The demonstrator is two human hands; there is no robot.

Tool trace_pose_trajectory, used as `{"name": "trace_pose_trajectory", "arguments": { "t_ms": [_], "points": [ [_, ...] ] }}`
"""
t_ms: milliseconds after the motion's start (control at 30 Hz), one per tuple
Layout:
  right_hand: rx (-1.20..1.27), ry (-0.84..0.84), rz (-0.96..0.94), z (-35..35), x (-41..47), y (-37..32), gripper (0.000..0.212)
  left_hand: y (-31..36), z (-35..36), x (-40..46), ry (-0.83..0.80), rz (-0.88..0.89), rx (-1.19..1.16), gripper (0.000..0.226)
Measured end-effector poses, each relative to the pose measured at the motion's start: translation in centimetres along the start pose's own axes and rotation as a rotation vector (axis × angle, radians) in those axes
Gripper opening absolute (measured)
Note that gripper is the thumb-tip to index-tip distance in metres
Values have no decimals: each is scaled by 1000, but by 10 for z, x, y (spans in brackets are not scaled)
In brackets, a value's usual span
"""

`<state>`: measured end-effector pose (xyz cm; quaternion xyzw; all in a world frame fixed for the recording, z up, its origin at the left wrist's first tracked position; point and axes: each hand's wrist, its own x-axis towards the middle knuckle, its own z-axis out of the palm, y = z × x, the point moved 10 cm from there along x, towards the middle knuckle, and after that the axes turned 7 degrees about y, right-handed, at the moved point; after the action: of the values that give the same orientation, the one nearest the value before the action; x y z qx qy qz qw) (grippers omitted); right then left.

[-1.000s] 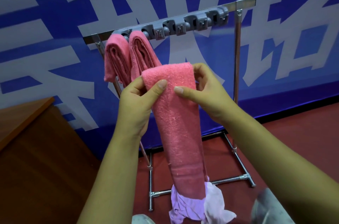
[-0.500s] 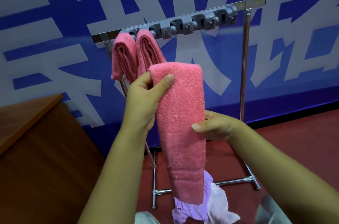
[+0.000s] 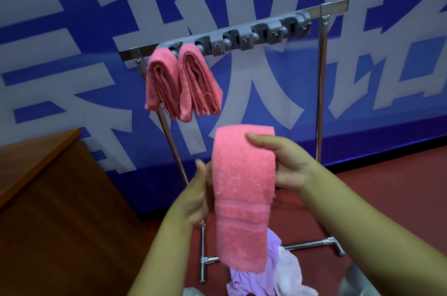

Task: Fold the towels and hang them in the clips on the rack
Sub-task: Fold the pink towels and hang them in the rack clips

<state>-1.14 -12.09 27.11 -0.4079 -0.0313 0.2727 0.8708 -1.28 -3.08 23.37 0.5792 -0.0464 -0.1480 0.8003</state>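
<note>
A folded pink towel (image 3: 243, 189) hangs in front of me, below the metal rack (image 3: 321, 82). My right hand (image 3: 287, 165) grips its upper right side, thumb across the front near the fold. My left hand (image 3: 197, 195) is blurred at the towel's left edge, fingers partly behind it; its hold is unclear. Two folded pink towels (image 3: 160, 82) (image 3: 199, 82) hang from the leftmost grey clips (image 3: 246, 39) on the rack's top bar. The other clips on the right hold nothing.
A brown wooden table (image 3: 38, 162) stands at the left. A heap of lilac and white cloth (image 3: 273, 276) lies low in front of me. A blue and white banner wall (image 3: 387, 65) stands behind the rack, red floor (image 3: 387, 198) to the right.
The towel has come down from the rack's height. My right hand moved up to its top; my left hand dropped from the top to its left edge.
</note>
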Motion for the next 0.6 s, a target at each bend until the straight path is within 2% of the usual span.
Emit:
{"name": "trace_pose_trajectory", "arguments": {
  "t_ms": [133,233,300,400,433,533,600],
  "points": [
    [108,104,-93,-7,0,-21,35,-15,-4,-11,-44,4,184,95],
    [175,140,-139,-9,-2,-36,38,-21,-10,-11,-20,-10,318,64],
    [211,169,-174,-12,-4,-47,35,-25,-14,-11,-12,-27,321,56],
    [304,171,-244,-17,-8,-64,27,-27,-19,-14,-4,-35,231,62],
    [339,169,-267,-20,-8,-68,30,-27,-21,-14,12,-36,175,64],
    [460,171,-314,-32,-8,-74,62,-23,-30,-12,107,-28,-18,73],
    [525,174,-346,-39,-8,-76,69,-17,-33,-10,171,-17,-165,68]
  ]
}}
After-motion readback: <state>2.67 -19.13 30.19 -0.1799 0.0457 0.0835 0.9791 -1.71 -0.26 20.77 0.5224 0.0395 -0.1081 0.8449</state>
